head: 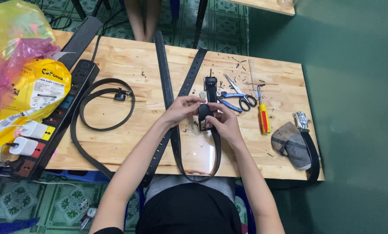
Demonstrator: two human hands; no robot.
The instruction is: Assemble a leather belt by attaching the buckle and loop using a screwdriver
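Note:
Over the middle of a pale wooden table [129,143], my left hand [184,108] and my right hand [222,121] both pinch the buckle end of a black leather belt [205,113]. The belt's strap loops down off the table's near edge toward my lap and back up. Its tip lies on the table just beyond my fingers. Blue-handled scissors [239,97] lie right behind my right hand.
A screwdriver with a red and yellow handle [263,117] lies right of the scissors. Two black straps [165,73] run away across the table. A coiled black belt [101,108] lies at the left, beside a power strip [57,121] and plastic bags [27,73]. A belt with a metal buckle [302,125] and grey cloth sit at the right edge.

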